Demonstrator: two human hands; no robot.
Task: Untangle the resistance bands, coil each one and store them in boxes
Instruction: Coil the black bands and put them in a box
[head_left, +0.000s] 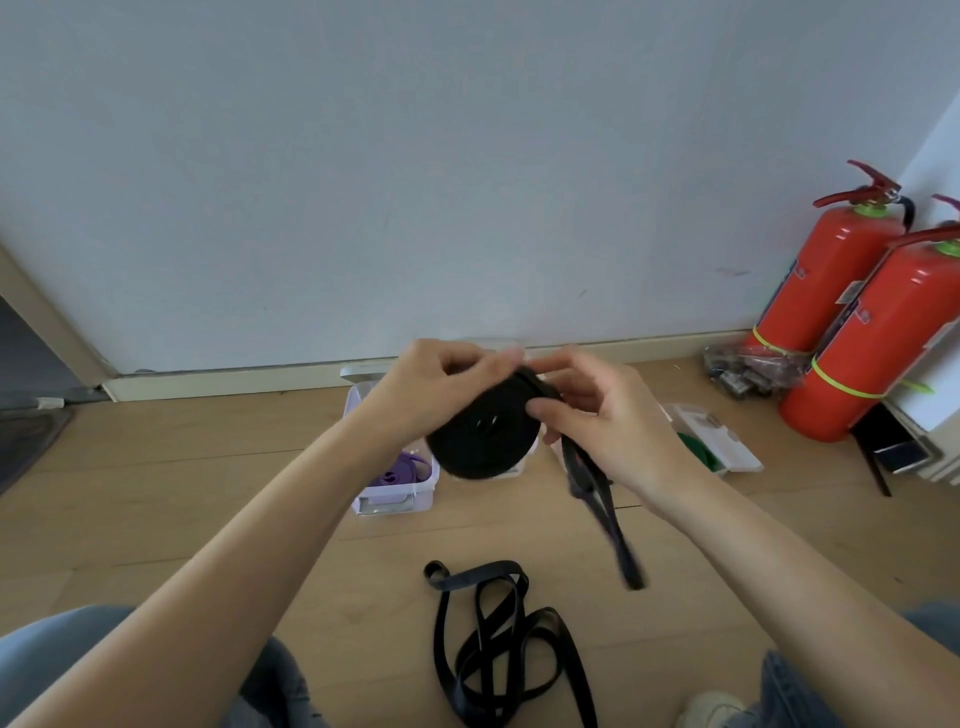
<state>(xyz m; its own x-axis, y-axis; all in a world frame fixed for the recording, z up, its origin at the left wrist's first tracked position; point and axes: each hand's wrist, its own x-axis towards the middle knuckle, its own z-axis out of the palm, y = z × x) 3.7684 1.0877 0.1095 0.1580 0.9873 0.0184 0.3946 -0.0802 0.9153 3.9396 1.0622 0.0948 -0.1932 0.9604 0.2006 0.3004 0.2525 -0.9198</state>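
Left hand (441, 384) grips black coil (480, 441) | right hand (597, 415) pinches its tail | extinguisher labels unreadable

The coiled black band (480, 441) at centre frame looks matt and rubbery; the loose black band (498, 644) below shines slightly. Floor (156, 467) is smooth wood-grain (maybe laminate). Fire extinguishers (852, 332), right, are glossy red.

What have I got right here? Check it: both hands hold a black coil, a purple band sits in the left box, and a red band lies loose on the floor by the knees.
One detail is off. The loose band on the floor by the knees is black, not red, as the head view shows. The rest holds: the left hand and right hand hold the black coil, and the purple band sits in the left box.
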